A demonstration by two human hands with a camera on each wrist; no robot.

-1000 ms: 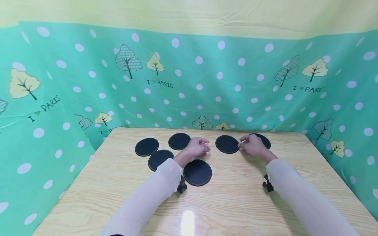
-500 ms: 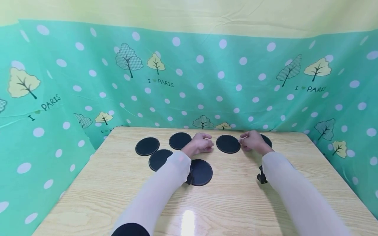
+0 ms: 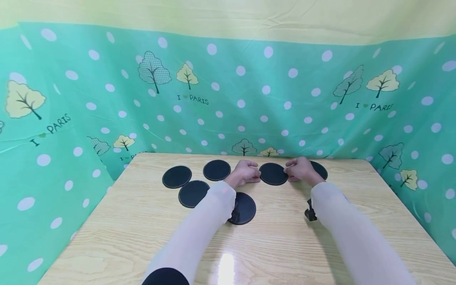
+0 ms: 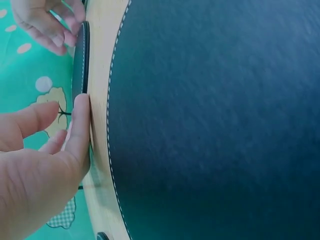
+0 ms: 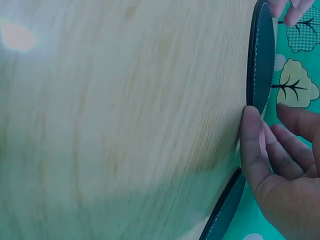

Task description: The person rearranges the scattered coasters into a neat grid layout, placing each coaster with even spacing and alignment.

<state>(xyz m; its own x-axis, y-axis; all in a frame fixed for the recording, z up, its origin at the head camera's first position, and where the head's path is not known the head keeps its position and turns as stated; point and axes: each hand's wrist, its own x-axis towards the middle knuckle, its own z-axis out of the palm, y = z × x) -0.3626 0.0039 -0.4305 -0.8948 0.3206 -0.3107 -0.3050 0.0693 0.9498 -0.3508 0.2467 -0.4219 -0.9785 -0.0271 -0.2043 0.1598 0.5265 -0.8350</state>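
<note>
A round black coaster (image 3: 273, 174) with a pale stitched rim lies flat near the table's back edge, between my two hands. At its left side, the fingertips of my left hand (image 3: 246, 173) touch or nearly touch the rim. My right hand (image 3: 301, 170) meets the opposite side. The left wrist view has a fingertip of the left hand (image 4: 50, 165) at the rim of that coaster (image 4: 81, 60), thumb held apart. From the right wrist, a digit of the right hand (image 5: 280, 185) touches the edge of the coaster (image 5: 262, 60), which looks layered there; no pinch shows.
More black coasters lie about: one (image 3: 318, 170) partly behind the right hand, one (image 3: 246, 208) under the left forearm, and others (image 3: 177, 177) at back left. The wooden table (image 3: 278, 241) ends at a green dotted curtain (image 3: 221, 91).
My left hand has moved right to the coaster's left side. The right hand has shifted slightly left, against its right side. The coasters stay about where they were.
</note>
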